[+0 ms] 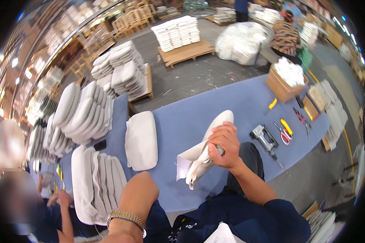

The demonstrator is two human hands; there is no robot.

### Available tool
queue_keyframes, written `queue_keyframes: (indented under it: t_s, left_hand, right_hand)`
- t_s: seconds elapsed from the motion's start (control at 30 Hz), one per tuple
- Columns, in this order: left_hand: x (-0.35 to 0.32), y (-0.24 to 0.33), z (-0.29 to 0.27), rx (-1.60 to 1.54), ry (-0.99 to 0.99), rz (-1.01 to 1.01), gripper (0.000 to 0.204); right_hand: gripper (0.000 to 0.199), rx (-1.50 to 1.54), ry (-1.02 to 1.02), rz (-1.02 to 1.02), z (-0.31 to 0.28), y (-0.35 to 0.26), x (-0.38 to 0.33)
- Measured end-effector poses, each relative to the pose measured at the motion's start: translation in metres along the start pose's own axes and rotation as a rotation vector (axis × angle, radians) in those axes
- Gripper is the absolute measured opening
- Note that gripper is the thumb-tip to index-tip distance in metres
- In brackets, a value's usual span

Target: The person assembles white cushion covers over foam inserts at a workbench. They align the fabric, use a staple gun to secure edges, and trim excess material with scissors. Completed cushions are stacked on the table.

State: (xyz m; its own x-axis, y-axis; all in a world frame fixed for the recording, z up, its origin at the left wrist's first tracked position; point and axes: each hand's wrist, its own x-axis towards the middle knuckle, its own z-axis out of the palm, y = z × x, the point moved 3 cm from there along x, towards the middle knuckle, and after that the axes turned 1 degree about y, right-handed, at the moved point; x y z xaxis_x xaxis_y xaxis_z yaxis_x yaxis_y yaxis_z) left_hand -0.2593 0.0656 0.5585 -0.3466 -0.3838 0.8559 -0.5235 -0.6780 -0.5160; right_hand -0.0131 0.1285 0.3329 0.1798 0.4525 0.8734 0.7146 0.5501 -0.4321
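My right hand (225,146) is closed in a fist round a tool handle with a rounded grey end (220,150); the rest of the tool is hidden. Under that fist, a light grey upholstered seat cushion (221,119) stands tilted on edge above the blue table (178,113). Its loose fabric flap (192,153) is folded out, showing a pale inner side. My left hand (140,188), with a gold watch at the wrist, is bent down beside a row of upright cushions (97,186); its fingers are hidden. Another cushion (141,141) lies flat on the table just beyond it.
At right on the table are a staple gun (264,137), red-handled scissors (285,139), a yellow-handled tool (286,126), another yellow-handled tool (273,103), pliers (301,117) and a carton (282,86). Cushion stacks (85,111) stand at left, near a co-worker's hands (61,198).
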Motion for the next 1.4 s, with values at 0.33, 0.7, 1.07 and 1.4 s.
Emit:
queue_keyframes:
  t_s: [0.33, 0.7, 1.07, 1.4]
  left_hand:
    - [0.036, 0.058, -0.008, 0.326, -0.156, 0.121, 0.022]
    - [0.068, 0.093, -0.005, 0.489, -0.255, 0.049, 0.031]
    - [0.075, 0.095, 0.003, 0.411, -0.235, 0.060, 0.032]
    - [0.074, 0.089, 0.019, 0.423, -0.214, 0.063, 0.031]
  right_hand:
    - [0.003, 0.009, -0.075, -0.048, 0.022, -0.004, 0.013]
    - [0.004, 0.041, -0.061, -0.039, 0.055, 0.000, 0.025]
    - [0.008, 0.059, -0.133, -0.108, 0.093, -0.008, 0.031]
    - [0.012, 0.139, -0.159, -0.140, 0.099, -0.028, 0.026]
